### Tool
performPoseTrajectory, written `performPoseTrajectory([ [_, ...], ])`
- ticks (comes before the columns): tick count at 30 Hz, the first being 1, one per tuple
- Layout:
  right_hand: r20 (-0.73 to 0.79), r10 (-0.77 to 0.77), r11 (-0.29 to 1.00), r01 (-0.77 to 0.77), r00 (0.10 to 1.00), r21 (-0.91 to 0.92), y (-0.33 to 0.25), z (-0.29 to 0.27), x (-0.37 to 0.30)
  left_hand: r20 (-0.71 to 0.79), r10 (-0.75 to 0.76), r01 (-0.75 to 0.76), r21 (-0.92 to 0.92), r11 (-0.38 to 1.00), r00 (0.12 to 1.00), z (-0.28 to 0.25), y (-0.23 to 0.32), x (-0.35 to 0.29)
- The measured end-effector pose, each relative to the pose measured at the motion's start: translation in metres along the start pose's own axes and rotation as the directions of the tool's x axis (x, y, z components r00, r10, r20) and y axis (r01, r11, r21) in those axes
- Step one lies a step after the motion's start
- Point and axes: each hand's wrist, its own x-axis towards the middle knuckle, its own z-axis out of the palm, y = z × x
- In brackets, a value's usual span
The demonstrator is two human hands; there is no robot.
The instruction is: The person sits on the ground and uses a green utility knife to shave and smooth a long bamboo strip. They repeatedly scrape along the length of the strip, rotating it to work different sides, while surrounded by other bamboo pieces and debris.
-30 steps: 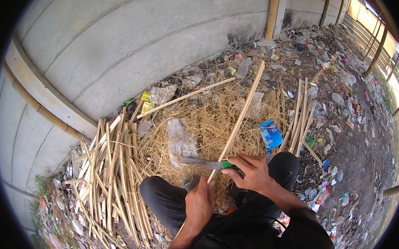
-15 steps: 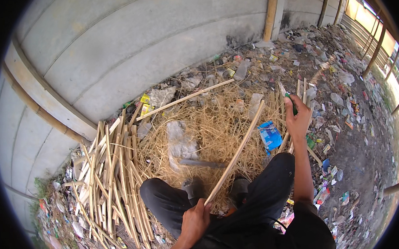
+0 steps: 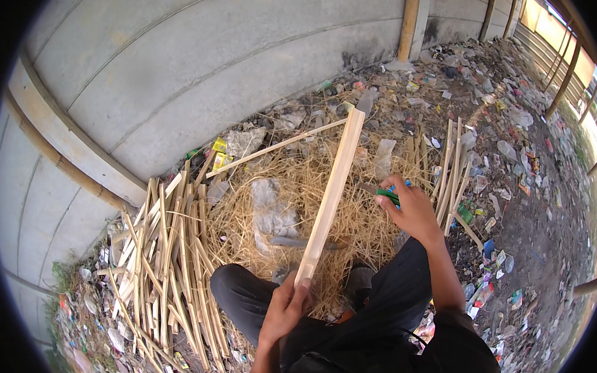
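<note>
My left hand [image 3: 283,312] is closed around the lower end of a split bamboo strip [image 3: 333,191]. The strip slants up and away over the straw-like shavings, its broad, hollowed pale face showing. To its right, my right hand [image 3: 412,211] grips a knife [image 3: 387,195] by its green handle. The short blade points left toward the strip, with a gap between them. A grey stone block [image 3: 271,212] lies on the shavings [image 3: 292,173], and a long dark-bladed tool [image 3: 303,243] rests beside it, partly behind the strip.
A large heap of bamboo strips [image 3: 175,268] lies to my left. Several more strips [image 3: 453,173] lie beyond my right hand. One strip [image 3: 273,149] slants across the shavings' far edge. A concrete wall [image 3: 204,69] rises behind, and litter [image 3: 512,169] covers the ground at right.
My right hand has brought the knife down and left, closer to the strip. The strip has turned to show its broad face, and its top has swung left and upward.
</note>
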Motion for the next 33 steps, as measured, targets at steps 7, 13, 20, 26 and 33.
performPoseTrajectory([
  [7,-0.124,-0.131,0.922,0.167,0.984,0.351,-0.062,0.003,-0.018,-0.018,-0.022,0.019,-0.132,0.991,1.000,0.006,0.010,0.003],
  [13,-0.156,-0.410,0.895,0.429,0.899,0.118,-0.094,0.025,-0.041,-0.037,0.008,-0.012,-0.101,0.995,0.999,0.019,0.019,0.008],
  [20,-0.188,-0.435,0.881,0.460,0.880,0.112,-0.099,0.038,-0.042,-0.145,0.211,-0.164,0.284,0.945,0.967,0.029,0.028,0.007],
  [26,-0.219,-0.427,0.881,0.458,0.877,0.117,-0.098,0.035,-0.040,-0.165,0.245,-0.171,0.368,0.914,0.955,0.033,0.030,0.003],
  [33,-0.245,-0.424,0.884,0.457,0.872,0.096,-0.094,0.032,-0.036,-0.182,0.204,-0.123,0.381,0.916,0.962,0.032,0.030,-0.001],
])
